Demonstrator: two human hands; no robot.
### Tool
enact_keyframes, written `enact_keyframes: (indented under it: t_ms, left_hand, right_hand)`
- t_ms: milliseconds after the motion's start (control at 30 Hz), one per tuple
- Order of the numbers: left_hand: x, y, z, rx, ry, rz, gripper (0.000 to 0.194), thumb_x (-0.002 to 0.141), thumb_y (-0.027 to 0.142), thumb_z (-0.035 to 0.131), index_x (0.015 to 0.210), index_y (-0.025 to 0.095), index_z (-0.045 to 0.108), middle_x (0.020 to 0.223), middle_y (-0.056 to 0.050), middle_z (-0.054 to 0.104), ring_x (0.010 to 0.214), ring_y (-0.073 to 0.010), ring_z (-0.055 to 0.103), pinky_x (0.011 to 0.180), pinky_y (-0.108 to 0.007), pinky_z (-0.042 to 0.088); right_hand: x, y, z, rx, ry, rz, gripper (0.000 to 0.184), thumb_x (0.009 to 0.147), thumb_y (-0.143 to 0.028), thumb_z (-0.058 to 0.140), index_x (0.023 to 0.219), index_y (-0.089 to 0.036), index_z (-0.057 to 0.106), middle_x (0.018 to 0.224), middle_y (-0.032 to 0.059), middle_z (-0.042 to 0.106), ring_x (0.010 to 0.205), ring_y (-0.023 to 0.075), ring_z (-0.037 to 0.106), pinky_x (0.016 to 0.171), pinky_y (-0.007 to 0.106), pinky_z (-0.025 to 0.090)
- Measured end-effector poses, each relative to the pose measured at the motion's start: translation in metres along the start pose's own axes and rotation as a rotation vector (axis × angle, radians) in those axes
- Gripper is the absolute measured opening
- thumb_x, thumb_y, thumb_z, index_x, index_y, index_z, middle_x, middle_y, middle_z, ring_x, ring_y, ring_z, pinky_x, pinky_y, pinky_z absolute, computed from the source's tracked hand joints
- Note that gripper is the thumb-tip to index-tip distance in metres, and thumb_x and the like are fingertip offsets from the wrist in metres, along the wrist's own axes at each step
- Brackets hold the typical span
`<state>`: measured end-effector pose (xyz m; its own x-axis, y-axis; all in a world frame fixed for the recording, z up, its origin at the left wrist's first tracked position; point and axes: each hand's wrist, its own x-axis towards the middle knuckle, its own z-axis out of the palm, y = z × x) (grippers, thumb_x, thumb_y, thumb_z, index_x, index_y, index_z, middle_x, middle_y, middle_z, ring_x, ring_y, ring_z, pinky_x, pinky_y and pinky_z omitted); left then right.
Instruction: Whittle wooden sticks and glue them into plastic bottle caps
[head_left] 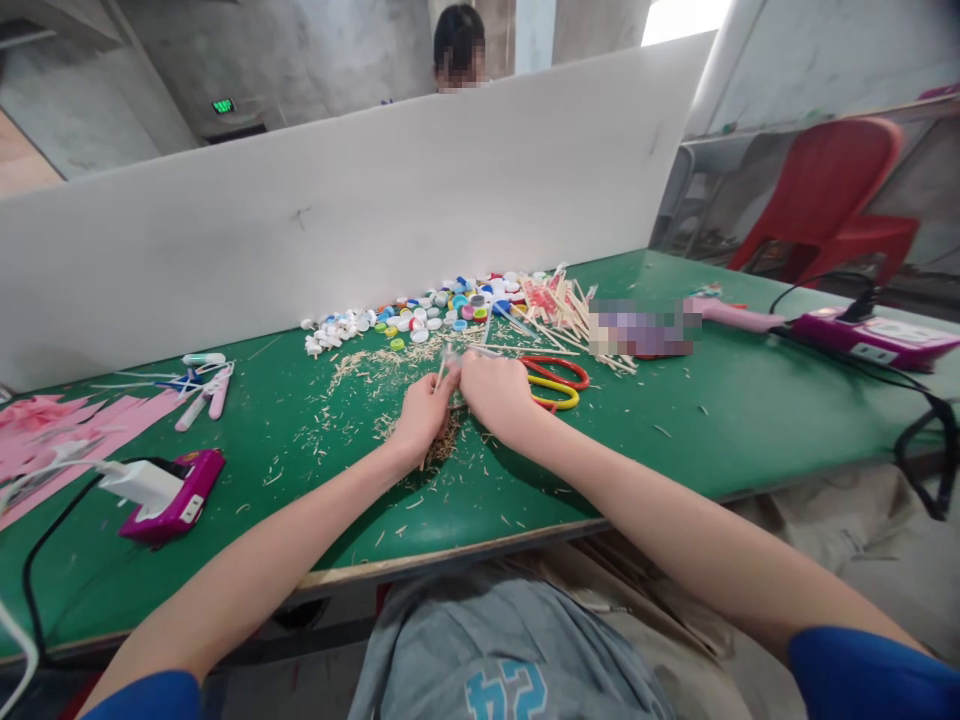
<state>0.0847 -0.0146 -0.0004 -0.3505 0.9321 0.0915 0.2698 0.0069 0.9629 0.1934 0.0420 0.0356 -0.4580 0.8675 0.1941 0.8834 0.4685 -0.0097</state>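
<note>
My left hand (425,412) is closed, with a thin pale stick (440,378) pinched at its fingertips. Against it, my right hand (496,392) is curled into a fist, knuckles up; what its fingers grip is hidden. A small clear, whitish piece shows between the two hands, too blurred to name. Scissors with red and yellow handles (564,398) lie just right of my right hand. Under and around my hands, wood shavings (442,445) are scattered over the green table (300,520). Beyond them lies a pile of thin wooden sticks (574,315).
Bottle caps (420,322) of several colours lie along the white partition (337,220). Purple power strips (176,500) with cables sit at left and far right. Pink sheets (112,435) and pink-handled tools (217,393) lie left. A person is behind the partition; a red chair (832,195) stands right.
</note>
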Motion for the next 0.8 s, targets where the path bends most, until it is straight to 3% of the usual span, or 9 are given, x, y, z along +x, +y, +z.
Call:
enact_keyframes:
  t_ms: [100,200,267,433,633,800]
  left_hand:
    - [-0.006,0.006,-0.002,-0.01,0.055,0.017,0.038,0.084,0.04,0.058,0.067,0.022,0.029,0.039,0.012,0.031,0.031,-0.004,0.029,0.036,-0.016,0.023]
    - [-0.011,0.008,-0.003,-0.085,0.024,-0.012,0.038,0.085,0.042,0.057,0.069,0.023,0.028,0.039,0.012,0.032,0.031,-0.0039,0.028,0.035,-0.016,0.023]
    - [-0.011,0.006,-0.003,-0.137,-0.004,-0.056,0.037,0.084,0.043,0.057,0.07,0.023,0.029,0.039,0.012,0.032,0.03,-0.0043,0.027,0.033,-0.016,0.02]
    - [-0.006,0.001,-0.001,-0.209,-0.048,-0.101,0.036,0.084,0.044,0.058,0.072,0.023,0.031,0.039,0.013,0.028,0.031,-0.0034,0.021,0.033,-0.015,0.015]
    - [-0.006,0.002,-0.002,-0.265,-0.085,-0.097,0.043,0.081,0.051,0.06,0.071,0.023,0.029,0.047,0.013,0.025,0.034,-0.0024,0.021,0.033,-0.015,0.014]
    - [-0.007,0.004,-0.001,-0.255,-0.075,-0.101,0.042,0.081,0.053,0.06,0.072,0.023,0.032,0.045,0.013,0.025,0.033,-0.0025,0.022,0.033,-0.014,0.014]
  right_hand:
    - [0.011,0.028,-0.006,-0.02,0.018,0.08,0.042,0.099,-0.024,0.026,0.112,-0.009,0.062,0.103,0.0223,0.068,0.098,0.0322,0.067,0.073,0.037,0.046]
    - [0.019,0.051,-0.008,-0.021,0.032,0.167,0.049,0.1,-0.03,0.023,0.111,-0.002,0.062,0.096,0.0256,0.068,0.094,0.0346,0.067,0.073,0.04,0.044]
    - [0.02,0.054,-0.007,-0.013,0.057,0.168,0.054,0.101,-0.037,0.02,0.11,-0.002,0.061,0.094,0.0256,0.067,0.092,0.0334,0.066,0.071,0.039,0.043]
    - [0.014,0.036,-0.005,0.022,0.083,-0.011,0.056,0.101,-0.046,0.016,0.112,-0.012,0.059,0.091,0.0169,0.069,0.081,0.0236,0.065,0.066,0.031,0.038]
    - [0.012,0.029,-0.002,0.045,0.09,-0.214,0.05,0.1,-0.049,0.02,0.115,-0.017,0.055,0.088,0.011,0.069,0.074,0.0203,0.062,0.063,0.03,0.033]
    - [0.01,0.024,0.009,0.054,0.052,-0.315,0.042,0.1,-0.045,0.025,0.109,-0.019,0.057,0.093,0.0091,0.07,0.081,0.0211,0.063,0.065,0.029,0.034]
